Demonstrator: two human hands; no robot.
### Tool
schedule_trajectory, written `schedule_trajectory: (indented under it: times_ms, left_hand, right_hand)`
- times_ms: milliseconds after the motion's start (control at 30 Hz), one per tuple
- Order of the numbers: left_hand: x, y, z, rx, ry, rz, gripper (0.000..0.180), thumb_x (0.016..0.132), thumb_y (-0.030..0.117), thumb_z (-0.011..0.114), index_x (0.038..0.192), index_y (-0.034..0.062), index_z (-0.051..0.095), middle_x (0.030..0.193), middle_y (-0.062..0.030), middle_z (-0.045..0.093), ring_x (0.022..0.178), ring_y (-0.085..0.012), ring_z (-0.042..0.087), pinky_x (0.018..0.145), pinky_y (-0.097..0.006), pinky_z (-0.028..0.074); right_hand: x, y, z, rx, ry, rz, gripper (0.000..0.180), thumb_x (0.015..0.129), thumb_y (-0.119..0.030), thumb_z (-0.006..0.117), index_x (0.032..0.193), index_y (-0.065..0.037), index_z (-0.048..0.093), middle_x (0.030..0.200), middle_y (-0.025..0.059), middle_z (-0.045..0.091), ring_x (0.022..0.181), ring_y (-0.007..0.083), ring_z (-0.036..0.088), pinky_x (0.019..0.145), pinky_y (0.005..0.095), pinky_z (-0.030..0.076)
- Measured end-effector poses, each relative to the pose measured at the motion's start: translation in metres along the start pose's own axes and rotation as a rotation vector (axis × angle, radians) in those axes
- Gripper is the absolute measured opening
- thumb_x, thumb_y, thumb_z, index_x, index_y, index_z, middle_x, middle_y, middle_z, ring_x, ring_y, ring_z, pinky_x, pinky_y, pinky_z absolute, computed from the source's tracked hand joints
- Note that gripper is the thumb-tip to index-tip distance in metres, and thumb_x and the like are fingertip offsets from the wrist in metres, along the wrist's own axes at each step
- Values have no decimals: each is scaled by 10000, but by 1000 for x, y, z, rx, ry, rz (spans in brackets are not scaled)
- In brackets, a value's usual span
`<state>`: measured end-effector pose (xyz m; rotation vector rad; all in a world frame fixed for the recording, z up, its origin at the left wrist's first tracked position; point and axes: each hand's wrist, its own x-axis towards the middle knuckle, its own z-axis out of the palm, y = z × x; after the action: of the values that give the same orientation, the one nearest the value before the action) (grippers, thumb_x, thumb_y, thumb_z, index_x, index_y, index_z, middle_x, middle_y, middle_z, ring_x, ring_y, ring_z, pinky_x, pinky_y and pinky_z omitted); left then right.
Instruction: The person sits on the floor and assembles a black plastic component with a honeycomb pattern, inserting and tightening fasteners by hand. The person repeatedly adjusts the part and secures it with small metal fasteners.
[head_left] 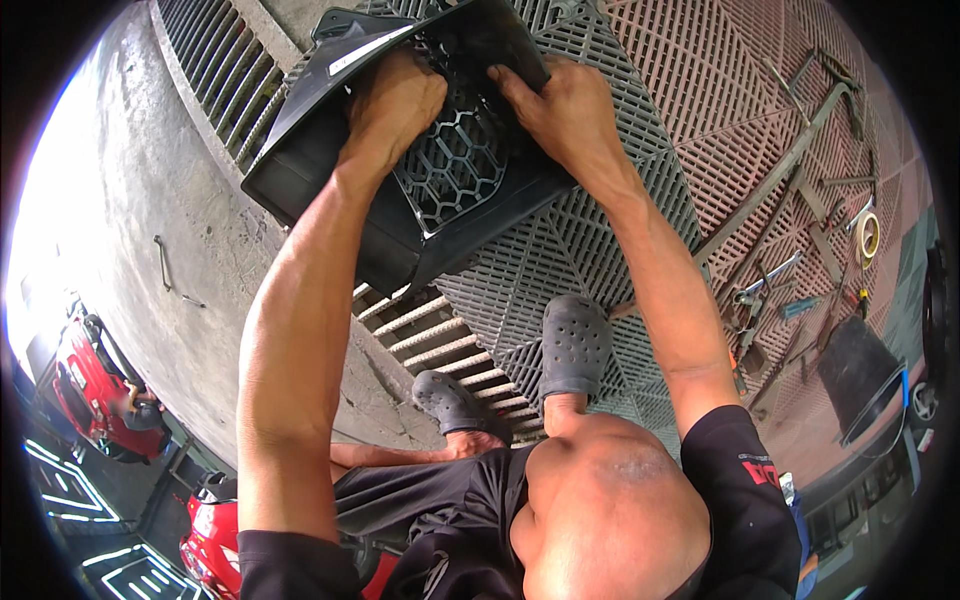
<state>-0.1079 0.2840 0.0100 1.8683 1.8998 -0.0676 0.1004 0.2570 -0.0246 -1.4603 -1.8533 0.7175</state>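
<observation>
A black plastic cover [300,170] with a honeycomb grille [455,165] is tilted in front of me, above the floor mats. My left hand [397,105] reaches inside it, just above the grille, with curled fingers. Its fingertips are hidden, so what they pinch does not show. At the cover's upper right edge, my right hand [565,115] is closed, its thumb on the inner side and the fingers behind the rim. A white label [370,50] runs along the cover's upper left flap.
Right of me, a long metal bar [775,170], a tape roll [868,240], a screwdriver [800,307] and several other tools lie on the mats. A slatted drain grate [430,335] runs beside my clogs. A wrench [162,262] lies on the concrete, with a red vehicle [90,385] beyond.
</observation>
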Motion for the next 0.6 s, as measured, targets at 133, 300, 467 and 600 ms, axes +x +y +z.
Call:
schedule_trajectory:
  times_ms: [133, 300, 467, 600]
  left_hand:
    - [-2, 7, 13, -302, 115, -304, 235, 829, 179, 594, 853, -40, 675, 882, -246, 709, 827, -431, 694, 746, -492, 547]
    - [-14, 60, 13, -926, 126, -691, 233, 878, 139, 552, 993, -38, 653, 794, -133, 623, 676, -261, 573, 594, -425, 466]
    - [-4, 78, 27, -1770, 175, -834, 151, 994, 142, 435, 912, 80, 546, 694, -25, 494, 535, -131, 417, 459, -290, 290]
    - [-10, 54, 46, -2201, 83, -627, 145, 1008, 126, 407, 946, 63, 522, 691, 16, 424, 519, -89, 351, 443, -251, 229]
  right_hand:
    - [2, -6, 3, 4, 17, -35, 370, 936, -348, 747, 835, 8, 733, 624, 181, 629, 546, 354, 633, 552, 435, 492]
    - [-1, -1, 3, -52, -1, -22, 340, 928, -339, 756, 864, -6, 744, 675, 203, 649, 580, 360, 648, 568, 440, 498]
    - [3, -3, 6, -32, 9, 28, 483, 885, -407, 757, 718, 42, 700, 660, 222, 660, 623, 427, 667, 596, 495, 534]
    - [8, -5, 5, 29, 3, 60, 503, 879, -415, 763, 696, 48, 690, 646, 231, 654, 611, 437, 662, 579, 503, 527]
